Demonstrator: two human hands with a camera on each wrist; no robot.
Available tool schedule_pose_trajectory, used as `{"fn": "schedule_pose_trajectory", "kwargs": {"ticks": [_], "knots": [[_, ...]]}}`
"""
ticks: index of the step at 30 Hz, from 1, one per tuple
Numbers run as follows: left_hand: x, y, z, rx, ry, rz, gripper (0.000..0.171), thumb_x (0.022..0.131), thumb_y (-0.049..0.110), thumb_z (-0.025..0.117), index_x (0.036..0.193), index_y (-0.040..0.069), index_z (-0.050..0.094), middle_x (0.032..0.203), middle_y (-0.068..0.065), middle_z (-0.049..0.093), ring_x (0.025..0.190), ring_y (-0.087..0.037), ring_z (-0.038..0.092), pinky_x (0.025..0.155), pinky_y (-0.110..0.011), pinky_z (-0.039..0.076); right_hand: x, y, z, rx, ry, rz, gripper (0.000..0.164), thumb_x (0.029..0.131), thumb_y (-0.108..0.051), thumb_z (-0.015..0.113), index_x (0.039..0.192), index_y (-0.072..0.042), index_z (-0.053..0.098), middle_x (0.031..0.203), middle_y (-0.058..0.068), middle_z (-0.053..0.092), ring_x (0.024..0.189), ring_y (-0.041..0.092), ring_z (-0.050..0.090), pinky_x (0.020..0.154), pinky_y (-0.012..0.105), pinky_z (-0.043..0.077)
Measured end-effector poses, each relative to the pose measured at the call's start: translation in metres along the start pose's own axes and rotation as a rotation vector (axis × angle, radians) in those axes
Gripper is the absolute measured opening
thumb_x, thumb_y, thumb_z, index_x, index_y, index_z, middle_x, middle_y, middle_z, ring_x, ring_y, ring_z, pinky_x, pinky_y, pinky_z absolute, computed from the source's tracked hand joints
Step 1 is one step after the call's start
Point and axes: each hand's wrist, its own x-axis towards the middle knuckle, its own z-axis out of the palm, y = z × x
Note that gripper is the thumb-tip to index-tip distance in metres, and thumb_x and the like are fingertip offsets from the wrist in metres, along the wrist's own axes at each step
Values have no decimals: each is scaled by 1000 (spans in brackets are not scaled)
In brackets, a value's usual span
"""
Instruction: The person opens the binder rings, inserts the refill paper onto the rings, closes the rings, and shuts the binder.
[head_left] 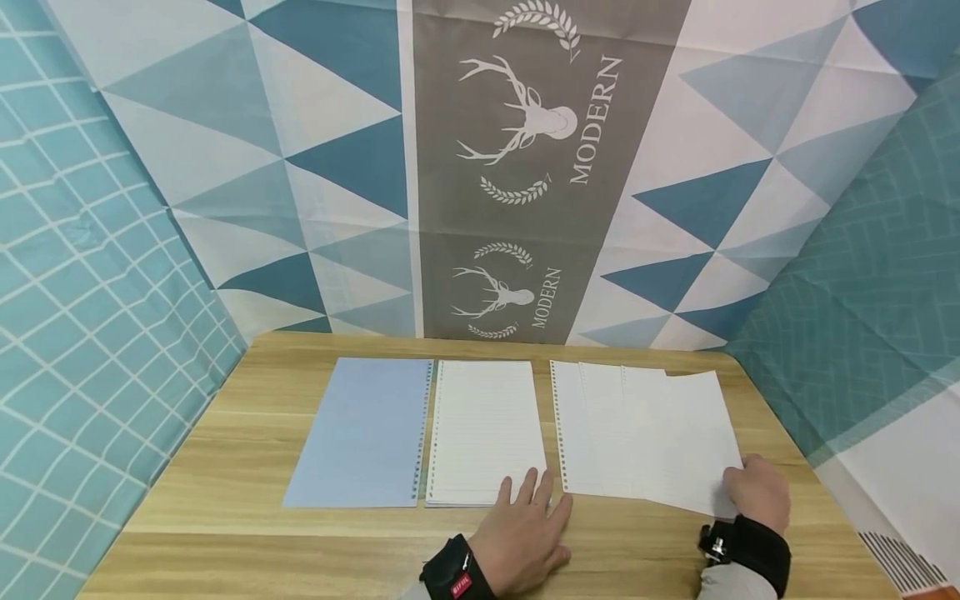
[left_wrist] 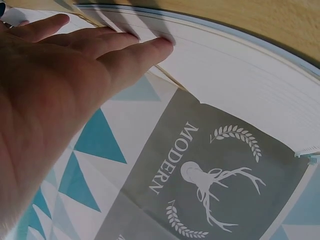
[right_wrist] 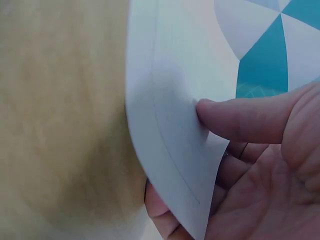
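My right hand [head_left: 759, 493] pinches the near right corner of a loose white sheet [head_left: 686, 442], thumb on top and fingers beneath. In the right wrist view that paper [right_wrist: 172, 115] bends up at the pinched corner. The sheet overlaps other hole-punched sheets [head_left: 567, 429] fanned out to its left. My left hand [head_left: 521, 533] lies with fingers spread, fingertips at the near right corner of a stack of lined loose-leaf paper [head_left: 483, 433]. From the left wrist, the straight fingers reach over the edge of the lined stack [left_wrist: 225, 60].
A blue notebook cover [head_left: 360, 433] with holes along its right side lies left of the lined stack. All the paper rests on a wooden table [head_left: 247, 533]. Patterned cloth [head_left: 337, 167] hangs behind the table's far edge and along both sides.
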Motion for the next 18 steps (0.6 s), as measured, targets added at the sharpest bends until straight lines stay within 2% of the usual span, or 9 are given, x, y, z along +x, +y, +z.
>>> {"fn": "schedule_pose_trajectory", "kwargs": {"ticks": [5, 9, 16, 18], "knots": [[0, 0, 0, -8, -4, 3, 62, 101, 58, 48, 152, 22, 42, 161, -13, 40, 147, -32, 44, 108, -55, 46, 2, -1, 2, -20, 75, -59, 45, 87, -4, 43, 123, 22, 51, 115, 41, 57, 92, 45, 55, 75, 49, 48], [1, -1, 1, -6, 3, 7, 62, 101, 58, 49, 152, 22, 43, 161, -13, 40, 146, -32, 44, 108, -55, 47, 1, -3, -1, 25, 101, -83, 45, 87, -4, 42, 124, 20, 52, 118, 41, 57, 98, 47, 56, 78, 51, 48], [1, -1, 1, -19, 5, 16, 62, 101, 57, 49, 152, 22, 43, 162, -13, 40, 147, -32, 44, 107, -56, 47, -1, -7, -2, 119, 115, -63, 55, 87, 0, 43, 141, 11, 42, 125, 40, 52, 98, 46, 53, 62, 35, 43], [1, -1, 1, -17, 4, 18, 62, 101, 57, 49, 152, 22, 42, 162, -13, 40, 147, -32, 44, 107, -56, 47, -2, -9, -3, 122, 111, -61, 54, 88, 1, 43, 142, 8, 44, 127, 39, 51, 99, 45, 52, 61, 33, 40]]}}
